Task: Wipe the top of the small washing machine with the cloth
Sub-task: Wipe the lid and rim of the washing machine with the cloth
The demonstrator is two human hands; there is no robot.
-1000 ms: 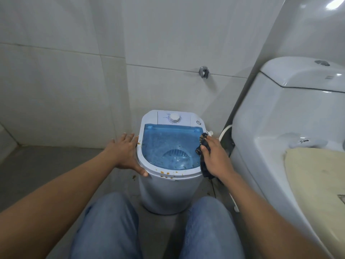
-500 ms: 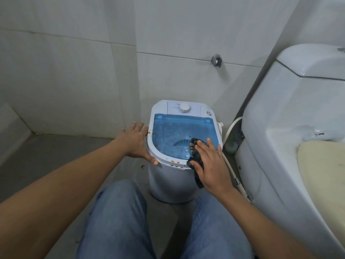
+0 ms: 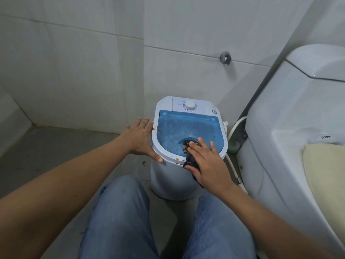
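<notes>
A small white washing machine (image 3: pixel 173 176) with a translucent blue lid (image 3: pixel 179 128) and a white dial (image 3: pixel 190 105) stands on the floor against the tiled wall. Brown spots dot its white front rim. My right hand (image 3: pixel 207 161) presses a dark cloth (image 3: pixel 190 157) onto the near right part of the lid and rim; the cloth hangs down under my palm. My left hand (image 3: pixel 141 139) lies flat against the machine's left side, thumb on the front rim, fingers spread.
A white toilet (image 3: pixel 291 128) with a cream seat cover (image 3: pixel 326 165) stands close on the right. A white hose (image 3: pixel 235 128) runs between toilet and machine. A wall tap (image 3: pixel 225 58) sits above. My knees in jeans (image 3: pixel 119 212) are just before the machine.
My right hand has slid the cloth from the lid's right edge to its near right front. The left hand has kept its hold on the machine's left side.
</notes>
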